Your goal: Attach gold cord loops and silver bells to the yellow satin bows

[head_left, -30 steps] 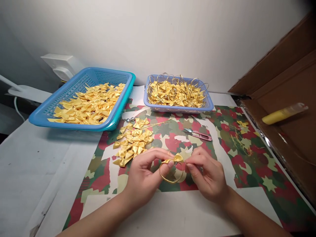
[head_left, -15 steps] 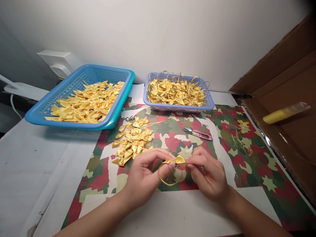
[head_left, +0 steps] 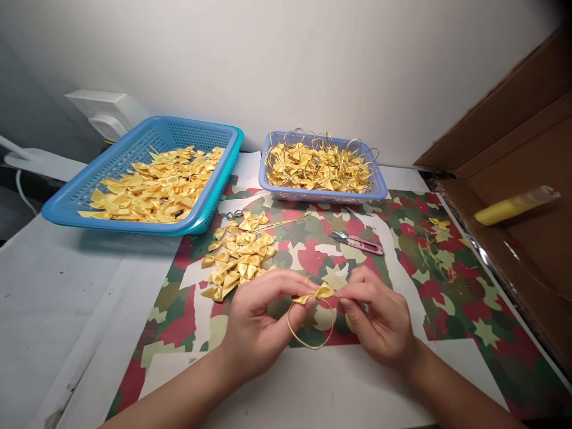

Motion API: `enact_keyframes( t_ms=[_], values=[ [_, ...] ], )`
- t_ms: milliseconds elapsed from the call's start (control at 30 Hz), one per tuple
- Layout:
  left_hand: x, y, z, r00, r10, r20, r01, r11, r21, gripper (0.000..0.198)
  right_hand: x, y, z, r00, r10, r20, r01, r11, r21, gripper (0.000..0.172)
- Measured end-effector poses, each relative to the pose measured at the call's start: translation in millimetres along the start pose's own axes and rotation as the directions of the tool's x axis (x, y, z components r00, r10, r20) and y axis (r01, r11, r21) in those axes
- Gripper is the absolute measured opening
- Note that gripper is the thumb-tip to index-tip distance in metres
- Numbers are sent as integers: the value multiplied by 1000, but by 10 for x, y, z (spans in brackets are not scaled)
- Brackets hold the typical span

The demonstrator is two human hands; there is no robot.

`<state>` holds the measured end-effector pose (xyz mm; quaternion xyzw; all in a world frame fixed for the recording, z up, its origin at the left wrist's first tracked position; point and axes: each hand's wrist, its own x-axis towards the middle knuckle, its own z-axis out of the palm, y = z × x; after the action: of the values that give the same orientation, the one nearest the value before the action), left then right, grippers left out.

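Note:
A yellow satin bow point(head_left: 323, 291) with a loop of thin gold cord point(head_left: 311, 347) is pinched between the thumb and fingers of my left hand point(head_left: 263, 322). The loop hangs below the bow. My right hand point(head_left: 378, 316) is closed in a pinch right beside the bow's right tip; what lies between its fingertips is too small to make out. To the left of my hands, several yellow bows point(head_left: 243, 253) lie in rows on the patterned sheet, two small silvery bells point(head_left: 234, 215) just behind them. Pink-handled thread snips point(head_left: 357, 243) lie beyond my hands.
Stacked blue baskets point(head_left: 111, 225) with many bows stand at the back left. A smaller blue basket point(head_left: 322, 195) holds bows with gold cord loops. Thread scraps point(head_left: 433, 256) lie at right, near a cardboard box point(head_left: 504, 155) and a yellow tube point(head_left: 513, 205).
The bow has turned in my left fingers, and the cord loop hangs lower and rounder beneath it. My right hand keeps its pinch beside the bow.

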<state>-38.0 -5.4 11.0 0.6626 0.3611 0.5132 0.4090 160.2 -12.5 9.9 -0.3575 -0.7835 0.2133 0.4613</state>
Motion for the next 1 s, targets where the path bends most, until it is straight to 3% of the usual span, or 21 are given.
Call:
enact_keyframes(
  t_ms=[133,267,400,533,733,1000],
  values=[
    [-2,-6,-7,997,72,17,-73,996,52,19,-1,0,7,1000,-4,-2,4,1000,4,21],
    [4,-8,-6,997,67,26,-69,996,58,20,-6,6,5,1000,-6,7,6,1000,11,22],
    [-1,-2,2,999,-26,29,25,1000,13,18,3,14,-3,1000,-14,22,14,999,29,25],
    [4,-2,2,977,-192,88,201,973,-110,11,22,20,-6,999,-23,28,22,999,40,27],
    [80,23,-3,841,-467,274,539,769,-343,6,26,28,-1,999,-13,33,12,999,37,27],
    [87,-6,16,677,-587,444,730,463,-502,14,3,44,14,998,35,54,-40,994,100,25]
  ],
)
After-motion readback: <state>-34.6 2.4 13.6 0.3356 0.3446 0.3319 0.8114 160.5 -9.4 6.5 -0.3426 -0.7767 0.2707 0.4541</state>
